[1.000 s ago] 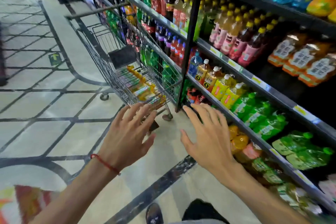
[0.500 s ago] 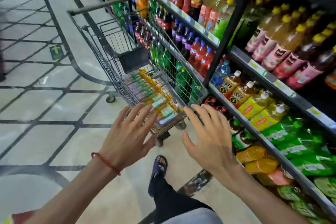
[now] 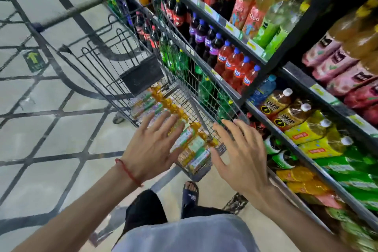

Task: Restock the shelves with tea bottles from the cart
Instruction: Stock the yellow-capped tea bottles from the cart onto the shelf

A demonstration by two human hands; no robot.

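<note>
While the left hand [image 3: 151, 149] and right hand [image 3: 243, 157] hover empty with fingers spread, the tea bottles [image 3: 192, 143] lie on the floor of the cart [image 3: 141, 75], toward its near end. Stocked shelves [image 3: 231, 26] stand just beside its right wall.

Grey wire shopping cart [image 3: 141, 75] stood just left of the black metal shelves [image 3: 290, 43], with yellow-capped plastic tea bottles [image 3: 194, 143] lying in its basket. Left hand [image 3: 151, 149] hovered above the bottles, and right hand [image 3: 241, 155] was nearer the shelves.

Grn arrow on floor sticker [image 3: 33, 60]
</note>
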